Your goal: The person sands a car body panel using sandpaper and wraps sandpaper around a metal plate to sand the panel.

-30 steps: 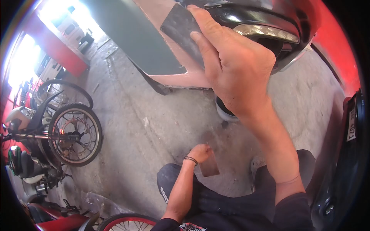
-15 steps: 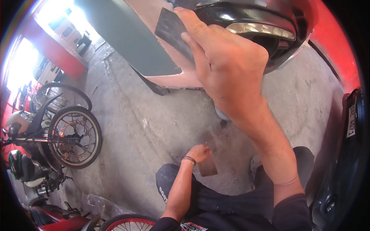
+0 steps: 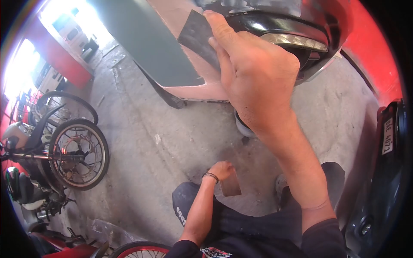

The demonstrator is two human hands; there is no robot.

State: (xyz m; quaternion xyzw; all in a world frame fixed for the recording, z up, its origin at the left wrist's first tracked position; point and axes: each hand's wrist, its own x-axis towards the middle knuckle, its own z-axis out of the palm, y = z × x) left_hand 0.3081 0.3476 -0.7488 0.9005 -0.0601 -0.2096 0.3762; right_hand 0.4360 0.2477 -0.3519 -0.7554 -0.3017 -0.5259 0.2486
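My right hand (image 3: pixel 262 73) is closed on a dark, rectangular putty spreader (image 3: pixel 199 36), pinched between thumb and fingers. The spreader lies against or just in front of a car panel (image 3: pixel 172 13), which is coated pink beside a grey-green area; whether they touch, I cannot tell. Low over my lap, my left hand (image 3: pixel 222 170) grips a flat, brownish rectangular plate (image 3: pixel 231 185) by its upper part. Its fingers are partly hidden.
A black car part with a clear lamp (image 3: pixel 297 41) sits beyond my right hand. Motorcycles, one with a spoked wheel (image 3: pixel 78 155), stand at left. A dark vehicle with a licence plate (image 3: pixel 388 135) is close on my right. Concrete floor (image 3: pixel 142 116) lies below.
The view has shifted slightly, so the motorcycles sit a little further left. My right hand and the spreader appear slightly further right and lower. Both hands keep their grips.
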